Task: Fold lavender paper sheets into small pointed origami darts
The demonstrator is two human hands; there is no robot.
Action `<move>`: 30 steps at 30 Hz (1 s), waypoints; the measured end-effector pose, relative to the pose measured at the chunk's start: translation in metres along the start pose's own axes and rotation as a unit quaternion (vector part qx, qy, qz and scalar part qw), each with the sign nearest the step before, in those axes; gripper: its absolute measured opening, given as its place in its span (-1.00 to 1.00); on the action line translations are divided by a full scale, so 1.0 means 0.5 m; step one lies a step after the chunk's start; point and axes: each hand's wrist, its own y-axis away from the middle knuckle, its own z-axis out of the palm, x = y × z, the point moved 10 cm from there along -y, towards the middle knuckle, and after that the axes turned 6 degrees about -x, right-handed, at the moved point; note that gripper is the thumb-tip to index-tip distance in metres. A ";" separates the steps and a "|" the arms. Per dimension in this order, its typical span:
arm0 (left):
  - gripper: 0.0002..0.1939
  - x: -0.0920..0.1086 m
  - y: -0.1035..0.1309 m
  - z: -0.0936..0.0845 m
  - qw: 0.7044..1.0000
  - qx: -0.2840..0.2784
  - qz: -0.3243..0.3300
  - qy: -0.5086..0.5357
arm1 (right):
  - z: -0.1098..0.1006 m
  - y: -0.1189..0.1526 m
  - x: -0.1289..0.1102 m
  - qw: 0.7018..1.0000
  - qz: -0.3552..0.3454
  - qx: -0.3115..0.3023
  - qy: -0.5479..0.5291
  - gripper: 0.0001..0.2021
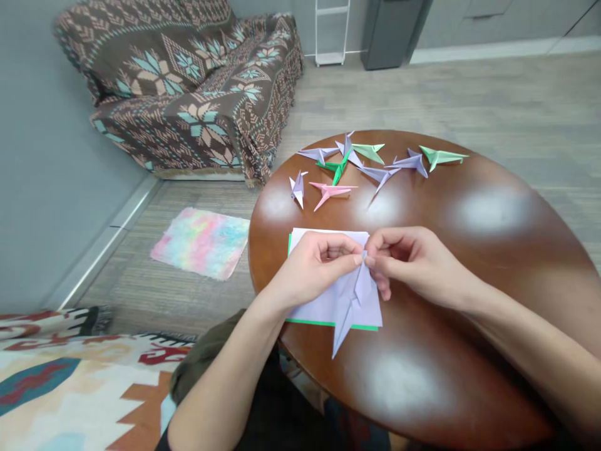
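Observation:
A folded lilac paper piece (354,294) hangs between both hands, its long point slanting down toward the table's near edge. My left hand (323,260) pinches its upper tip between thumb and index finger. From the right, my right hand (404,257) pinches the same tip, its fingertips meeting those of the left. Under the hands lies a stack of square paper (312,311), lilac on top with a green sheet (370,327) showing at its edges.
Several folded paper cranes in lilac, green and pink, including a pink one (332,190), lie toward the far side of the round brown table (469,263). Beyond are a patterned sofa (197,119) and a pastel rug (204,241).

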 end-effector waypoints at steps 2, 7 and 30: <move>-0.77 0.000 0.000 -0.001 1.000 0.004 0.000 -0.008 | -0.002 0.000 0.001 1.000 0.002 0.002 0.017 -0.80; -0.80 0.004 0.001 -0.006 1.000 0.019 0.005 -0.018 | -0.004 -0.001 -0.001 0.999 0.002 0.010 0.054 -0.81; -0.47 -0.014 0.000 -0.008 0.994 0.056 -0.013 0.093 | -0.013 0.001 -0.015 0.999 -0.038 0.026 -0.005 -0.78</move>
